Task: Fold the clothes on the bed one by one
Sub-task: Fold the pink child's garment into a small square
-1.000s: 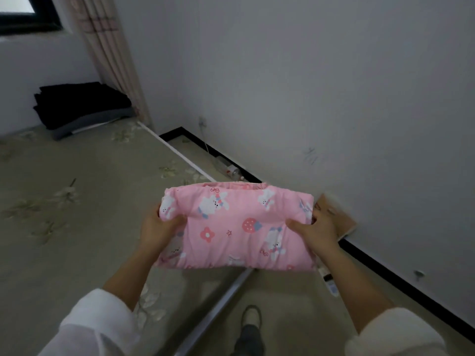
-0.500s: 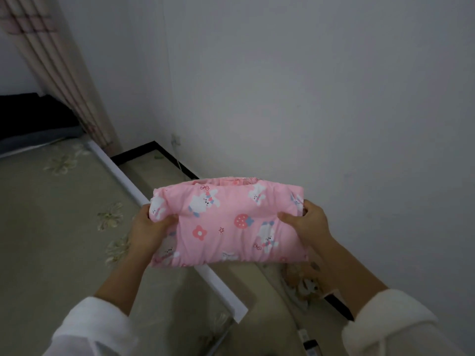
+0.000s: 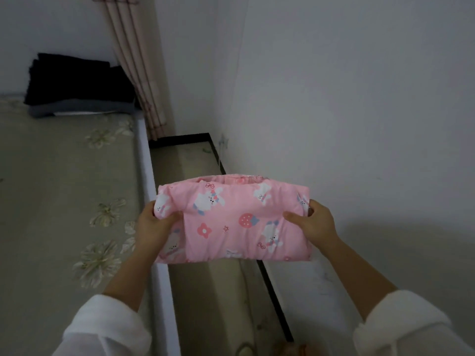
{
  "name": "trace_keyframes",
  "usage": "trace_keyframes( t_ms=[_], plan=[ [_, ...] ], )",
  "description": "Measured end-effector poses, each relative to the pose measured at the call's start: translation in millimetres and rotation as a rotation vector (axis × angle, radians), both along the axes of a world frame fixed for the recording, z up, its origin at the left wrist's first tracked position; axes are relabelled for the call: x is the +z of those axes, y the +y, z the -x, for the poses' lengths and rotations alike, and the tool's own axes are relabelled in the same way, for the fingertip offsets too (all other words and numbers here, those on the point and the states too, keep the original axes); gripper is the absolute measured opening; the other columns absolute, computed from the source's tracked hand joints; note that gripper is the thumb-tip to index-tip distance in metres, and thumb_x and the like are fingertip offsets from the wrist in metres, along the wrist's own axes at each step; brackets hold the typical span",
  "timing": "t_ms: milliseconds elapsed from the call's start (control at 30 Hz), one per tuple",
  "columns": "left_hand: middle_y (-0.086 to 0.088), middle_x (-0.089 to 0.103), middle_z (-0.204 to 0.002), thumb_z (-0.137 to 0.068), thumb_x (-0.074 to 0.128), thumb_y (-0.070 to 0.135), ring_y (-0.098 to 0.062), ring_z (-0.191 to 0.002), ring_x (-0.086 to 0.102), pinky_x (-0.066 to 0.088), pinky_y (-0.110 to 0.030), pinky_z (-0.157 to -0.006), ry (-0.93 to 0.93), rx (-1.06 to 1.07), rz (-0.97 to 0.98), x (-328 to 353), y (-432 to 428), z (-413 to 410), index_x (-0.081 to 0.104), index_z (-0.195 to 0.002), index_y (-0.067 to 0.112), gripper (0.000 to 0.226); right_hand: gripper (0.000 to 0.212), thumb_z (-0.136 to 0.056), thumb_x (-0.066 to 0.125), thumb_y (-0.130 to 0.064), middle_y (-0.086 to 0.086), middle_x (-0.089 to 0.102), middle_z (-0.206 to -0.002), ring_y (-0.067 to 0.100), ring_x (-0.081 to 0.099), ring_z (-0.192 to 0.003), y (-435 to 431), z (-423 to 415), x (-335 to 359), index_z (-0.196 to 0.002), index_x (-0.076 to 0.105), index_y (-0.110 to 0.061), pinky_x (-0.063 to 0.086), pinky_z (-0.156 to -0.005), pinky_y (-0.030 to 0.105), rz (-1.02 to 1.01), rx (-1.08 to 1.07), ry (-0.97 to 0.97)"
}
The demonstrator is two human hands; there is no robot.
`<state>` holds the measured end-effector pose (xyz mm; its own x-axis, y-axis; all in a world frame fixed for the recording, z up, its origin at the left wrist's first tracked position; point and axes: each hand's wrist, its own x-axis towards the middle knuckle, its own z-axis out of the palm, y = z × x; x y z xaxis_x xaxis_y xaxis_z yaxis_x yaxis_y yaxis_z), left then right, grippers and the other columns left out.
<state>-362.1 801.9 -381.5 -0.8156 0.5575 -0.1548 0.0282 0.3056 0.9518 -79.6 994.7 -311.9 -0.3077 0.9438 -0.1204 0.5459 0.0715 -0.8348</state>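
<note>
The left hand [image 3: 154,227] and the right hand [image 3: 312,223] each grip one short end of the soft pink padded cloth with white bunnies and red strawberries [image 3: 239,219]; the thumbs press on top; the other fingers go round the ends, mostly hidden; I think both ends are held so the puffy folded bundle stays flat and does not fall open; its long way runs from one hand across to the other; the gathered open edge points away from the person; the smooth edge points back at them; it is up in the air, touching nothing else; left of the left hand lies the bed with its pale flowery sheet [image 3: 64,201]; far past that hand a pile of dark folded clothes [image 3: 77,86] sits on the bed, likely where this one goes.
</note>
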Motion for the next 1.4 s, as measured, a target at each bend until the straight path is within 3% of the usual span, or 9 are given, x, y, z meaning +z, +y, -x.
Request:
trace_keyframes(
  t_ms=[133,233,433,533,633,767,1000,1200,1400],
  plan=[
    [0.003,0.069,-0.081,-0.065,0.07,0.042,-0.016,-0.075,0.066,0.052,-0.03,-0.061,0.009,0.156,0.003,6.8,14.0,9.5,0.065,-0.093,0.022,0.035,0.026,-0.071,0.082,-0.025,0.002,0.068,-0.078,0.017,0.06,-0.069,58.4,45.4,-15.8,-0.084,0.064,-0.013,0.046,-0.062,0.032,0.058,0.144,-0.01],
    [-0.001,0.07,-0.081,-0.064,0.07,0.04,-0.021,-0.075,0.067,0.056,-0.037,-0.064,0.016,0.265,0.026,14.8,22.5,40.6,0.064,-0.09,0.022,0.032,0.028,-0.071,0.082,-0.027,0.004,0.068,-0.085,0.022,0.061,-0.077,87.6,102.2,-31.4,-0.087,0.063,-0.014,0.044,-0.064,0.03,0.121,0.227,-0.008],
    [-0.003,0.067,-0.083,-0.054,0.072,0.041,-0.022,-0.075,0.064,0.053,-0.037,-0.065,0.023,0.418,0.037,22.3,43.5,141.3,0.062,-0.097,0.012,0.053,0.028,-0.069,0.084,-0.027,0.0,0.066,-0.08,0.016,0.06,-0.071,143.3,241.2,-45.4,-0.085,0.063,-0.017,0.039,-0.055,0.025,0.136,0.382,0.004],
    [-0.004,0.067,-0.086,-0.058,0.071,0.035,-0.022,-0.076,0.063,0.053,-0.039,-0.067,0.036,0.464,0.028,23.6,68.8,208.0,0.061,-0.098,0.013,0.046,0.033,-0.069,0.084,-0.026,0.0,0.068,-0.085,0.017,0.063,-0.075,178.3,323.5,-45.0,-0.093,0.066,-0.013,0.044,-0.058,0.025,0.143,0.436,0.012],
    [0.0,0.066,-0.082,-0.058,0.071,0.03,-0.017,-0.072,0.061,0.051,-0.029,-0.059,0.027,0.504,-0.017,32.0,100.2,277.0,0.061,-0.093,0.018,0.038,0.034,-0.07,0.084,-0.021,0.002,0.069,-0.087,0.014,0.063,-0.072,213.8,410.0,-37.3,-0.096,0.066,-0.008,0.044,-0.054,0.023,0.132,0.461,0.02],
    [0.004,0.066,-0.081,-0.058,0.071,0.03,-0.011,-0.071,0.061,0.048,-0.026,-0.058,0.035,0.548,-0.027,52.7,134.3,365.2,0.061,-0.095,0.018,0.04,0.038,-0.07,0.084,-0.025,0.003,0.07,-0.095,0.02,0.066,-0.083,251.7,511.7,-21.9,-0.102,0.067,-0.013,0.055,-0.073,0.035,0.127,0.5,0.036],
    [0.005,0.065,-0.079,-0.059,0.071,0.026,-0.011,-0.069,0.059,0.047,-0.027,-0.059,0.093,0.61,-0.014,63.4,179.6,501.3,0.061,-0.085,0.023,0.027,0.046,-0.074,0.081,-0.027,0.007,0.069,-0.107,0.025,0.065,-0.095,299.8,665.3,-8.6,-0.113,0.065,-0.011,0.055,-0.084,0.045,0.179,0.579,0.061],
    [0.007,0.063,-0.078,-0.075,0.076,0.008,-0.01,-0.069,0.058,0.044,-0.025,-0.057,0.125,0.71,0.008,53.9,220.2,619.8,0.061,-0.094,0.016,0.025,0.043,-0.075,0.079,-0.027,0.004,0.067,-0.105,0.022,0.064,-0.093,348.6,797.5,-13.9,-0.113,0.063,-0.013,0.055,-0.081,0.041,0.255,0.668,0.068],
    [0.0,0.066,-0.086,-0.079,0.072,0.01,-0.021,-0.08,0.061,0.046,-0.029,-0.062,0.128,0.805,0.074,46.7,251.5,728.6,0.061,-0.099,0.019,0.025,0.031,-0.077,0.078,-0.027,-0.017,0.058,-0.084,-0.001,0.054,-0.074,378.6,919.9,-27.8,-0.097,0.055,-0.031,0.041,-0.054,0.019,0.362,0.718,0.062]
  ],
)
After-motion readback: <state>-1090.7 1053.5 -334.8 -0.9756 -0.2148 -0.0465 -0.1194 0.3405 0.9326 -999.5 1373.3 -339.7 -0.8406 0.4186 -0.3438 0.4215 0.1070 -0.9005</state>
